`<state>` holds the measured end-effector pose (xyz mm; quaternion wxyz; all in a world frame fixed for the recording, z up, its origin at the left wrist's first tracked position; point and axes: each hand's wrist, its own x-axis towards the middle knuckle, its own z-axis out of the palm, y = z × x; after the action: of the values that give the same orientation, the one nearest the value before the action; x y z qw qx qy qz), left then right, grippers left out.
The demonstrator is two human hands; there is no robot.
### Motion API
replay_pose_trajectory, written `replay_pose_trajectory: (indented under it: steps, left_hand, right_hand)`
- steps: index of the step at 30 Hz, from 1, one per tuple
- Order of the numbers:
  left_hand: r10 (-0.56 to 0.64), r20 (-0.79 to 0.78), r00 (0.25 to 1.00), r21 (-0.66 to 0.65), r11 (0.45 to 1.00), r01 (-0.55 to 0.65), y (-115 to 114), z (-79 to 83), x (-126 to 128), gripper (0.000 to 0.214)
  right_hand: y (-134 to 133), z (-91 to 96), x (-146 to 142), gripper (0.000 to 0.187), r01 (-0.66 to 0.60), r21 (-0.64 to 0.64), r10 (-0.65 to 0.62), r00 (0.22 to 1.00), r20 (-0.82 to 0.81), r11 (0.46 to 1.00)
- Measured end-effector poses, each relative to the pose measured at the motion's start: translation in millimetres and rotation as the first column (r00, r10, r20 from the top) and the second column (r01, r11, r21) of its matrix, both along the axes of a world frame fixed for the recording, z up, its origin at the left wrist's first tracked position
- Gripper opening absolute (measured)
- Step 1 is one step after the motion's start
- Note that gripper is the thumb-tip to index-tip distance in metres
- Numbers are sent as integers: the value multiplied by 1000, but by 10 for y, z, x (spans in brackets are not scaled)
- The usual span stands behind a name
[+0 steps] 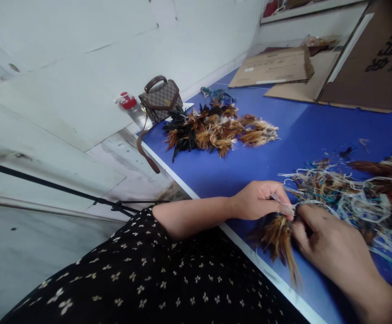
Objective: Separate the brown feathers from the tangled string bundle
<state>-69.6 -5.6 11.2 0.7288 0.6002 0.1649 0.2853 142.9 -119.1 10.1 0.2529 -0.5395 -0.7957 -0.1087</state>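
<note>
My left hand (263, 200) is closed, thumb and forefinger pinched at the top end of a small bunch of brown feathers (279, 236). The feather tips hang down towards the table's front edge, and a thin pale strip pokes up between the fingers. Right beside it, fingertips almost touching, my right hand (333, 243) is closed with curled fingers at the bunch's top end. What it pinches is hidden. Just behind my right hand lies a tangled heap of white and blue strings (361, 202) mixed with feather scraps.
A pile of brown and black feather bunches (209, 128) lies farther along the blue table (250, 166). By the wall stand a patterned handbag (162, 101) and a red-capped bottle (133, 110). Flattened cardboard (273, 65) and a large carton (368, 63) are at the back; more feathers (385, 168) lie right.
</note>
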Motion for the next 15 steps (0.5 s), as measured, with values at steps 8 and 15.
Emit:
replay_pose_trajectory:
  steps: [8, 15]
  left_hand:
    - [4, -159, 987, -47, 999, -12, 97, -78, -40, 50]
    - [15, -247, 969, -24, 999, -22, 100, 33, -94, 51]
  right_hand:
    - [-4, -53, 116, 36, -45, -169, 11, 980, -200, 985]
    - [-45, 12, 191, 45, -176, -487, -135, 833, -536, 855]
